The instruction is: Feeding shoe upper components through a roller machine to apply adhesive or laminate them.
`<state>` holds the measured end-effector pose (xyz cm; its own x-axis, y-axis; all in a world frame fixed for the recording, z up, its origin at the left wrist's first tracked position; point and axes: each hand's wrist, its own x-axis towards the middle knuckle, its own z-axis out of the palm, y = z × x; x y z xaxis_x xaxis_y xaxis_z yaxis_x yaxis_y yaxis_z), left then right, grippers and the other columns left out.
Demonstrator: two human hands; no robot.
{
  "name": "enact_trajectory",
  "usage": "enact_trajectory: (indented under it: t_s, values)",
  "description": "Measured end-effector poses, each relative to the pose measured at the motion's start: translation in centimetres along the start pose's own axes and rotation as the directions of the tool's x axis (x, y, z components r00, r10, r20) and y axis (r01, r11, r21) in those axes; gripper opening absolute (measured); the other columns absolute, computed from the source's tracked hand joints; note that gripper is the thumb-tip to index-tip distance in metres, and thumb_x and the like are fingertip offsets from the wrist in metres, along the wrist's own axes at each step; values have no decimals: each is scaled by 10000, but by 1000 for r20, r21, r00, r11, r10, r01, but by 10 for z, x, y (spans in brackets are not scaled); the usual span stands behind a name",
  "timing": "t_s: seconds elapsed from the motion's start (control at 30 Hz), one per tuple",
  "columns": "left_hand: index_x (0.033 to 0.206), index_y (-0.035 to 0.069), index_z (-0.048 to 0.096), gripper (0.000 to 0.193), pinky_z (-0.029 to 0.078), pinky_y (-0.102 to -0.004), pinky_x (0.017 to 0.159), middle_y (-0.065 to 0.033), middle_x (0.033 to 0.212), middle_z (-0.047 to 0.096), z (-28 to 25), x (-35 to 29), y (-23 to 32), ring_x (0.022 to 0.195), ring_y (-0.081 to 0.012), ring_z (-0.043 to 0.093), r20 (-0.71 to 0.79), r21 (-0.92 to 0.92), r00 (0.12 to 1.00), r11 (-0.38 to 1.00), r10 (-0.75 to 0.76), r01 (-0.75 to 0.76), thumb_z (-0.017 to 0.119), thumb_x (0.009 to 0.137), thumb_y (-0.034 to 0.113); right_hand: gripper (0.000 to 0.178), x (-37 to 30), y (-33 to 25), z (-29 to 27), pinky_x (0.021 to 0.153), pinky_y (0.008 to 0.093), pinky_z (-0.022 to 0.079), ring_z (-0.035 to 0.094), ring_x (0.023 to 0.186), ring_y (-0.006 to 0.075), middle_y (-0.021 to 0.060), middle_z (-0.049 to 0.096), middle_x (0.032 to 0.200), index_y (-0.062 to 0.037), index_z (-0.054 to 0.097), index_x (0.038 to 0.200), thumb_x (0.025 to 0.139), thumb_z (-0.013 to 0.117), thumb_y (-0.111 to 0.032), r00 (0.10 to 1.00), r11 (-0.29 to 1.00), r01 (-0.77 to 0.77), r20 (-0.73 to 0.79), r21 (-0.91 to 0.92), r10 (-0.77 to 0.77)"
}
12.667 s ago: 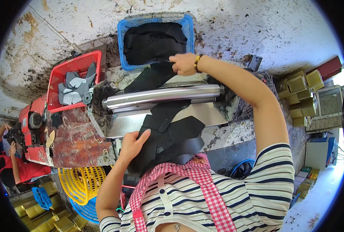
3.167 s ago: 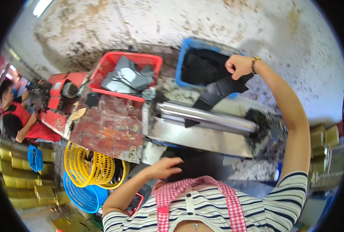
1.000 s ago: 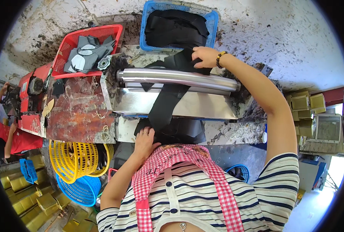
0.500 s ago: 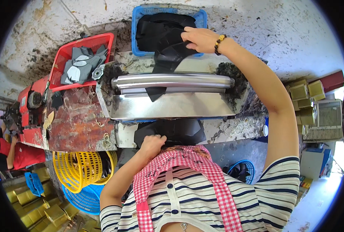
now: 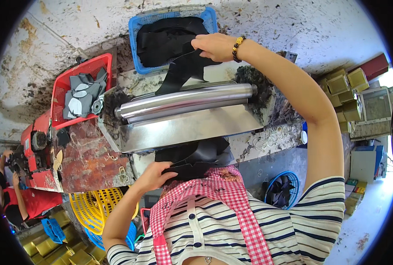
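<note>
My right hand (image 5: 216,47) reaches over a metal roller machine (image 5: 192,98) and pinches a black leather-like piece (image 5: 181,70). That piece hangs just behind the shiny roller, its lower end at the roller's back edge. Beyond it stands a blue basket (image 5: 133,44) filled with black pieces (image 5: 163,42). Close to my body, my left hand (image 5: 153,176) has its thumb and fingers closed on the edge of a stack of black sheets (image 5: 201,152). The stack lies in front of the machine's sloping metal plate (image 5: 187,128), against my checked apron.
On the left, a red basket (image 5: 57,97) holds grey and white cut pieces. Yellow (image 5: 84,210) and blue baskets stand below the bench. Another blue basket (image 5: 296,185) with dark pieces is at right. Pale rubber bands (image 5: 271,138) lie beside the machine. A person in red works far left.
The black piece's tip no longer shows in front of the roller; the piece is now behind it in my right hand. My left hand has gone from resting on the stack to gripping its edge.
</note>
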<state>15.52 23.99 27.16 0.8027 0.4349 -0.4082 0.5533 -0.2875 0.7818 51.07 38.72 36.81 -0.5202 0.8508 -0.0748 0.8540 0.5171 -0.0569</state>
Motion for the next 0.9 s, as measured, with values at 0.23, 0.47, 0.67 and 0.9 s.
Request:
enact_trajectory:
  t_s: [0.23, 0.47, 0.67, 0.9]
  values:
    - [878, -31, 628, 313, 453, -246, 606, -56, 732, 631, -23, 6, 6, 648, -112, 564, 10, -409, 970, 884, -245, 227, 651, 797, 270, 438, 7, -11, -4, 655, 400, 476, 569, 819, 316, 120, 482, 948, -253, 490, 1059, 724, 494, 29, 997, 996, 72, 5, -59, -72]
    - [822, -26, 659, 397, 451, -225, 563, -48, 723, 629, -22, 26, 32, 593, -87, 552, -71, -606, 836, 689, -544, 397, 642, 800, 370, 250, 4, -1, 72, 763, 394, 469, 538, 889, 271, 114, 473, 1029, -47, 616, 792, 813, 487, -260, 974, 971, 220, 69, -96, -214]
    - [932, -21, 637, 451, 500, -271, 656, -86, 831, 649, -18, -8, 7, 700, -146, 614, 181, -708, 839, 524, -514, 474, 693, 736, 382, 608, 12, -12, 66, 906, 404, 364, 505, 979, 322, 155, 447, 1120, -75, 666, 951, 889, 274, -536, 914, 978, -81, 407, 192, -4]
    - [1047, -38, 576, 556, 492, -269, 649, -117, 892, 637, -20, 7, 29, 706, -181, 621, 73, -641, 746, 542, -662, 544, 679, 737, 412, 583, 20, -24, 67, 849, 416, 402, 531, 928, 330, 170, 464, 1076, -25, 663, 892, 884, 315, -493, 924, 996, 67, 373, 63, -86]
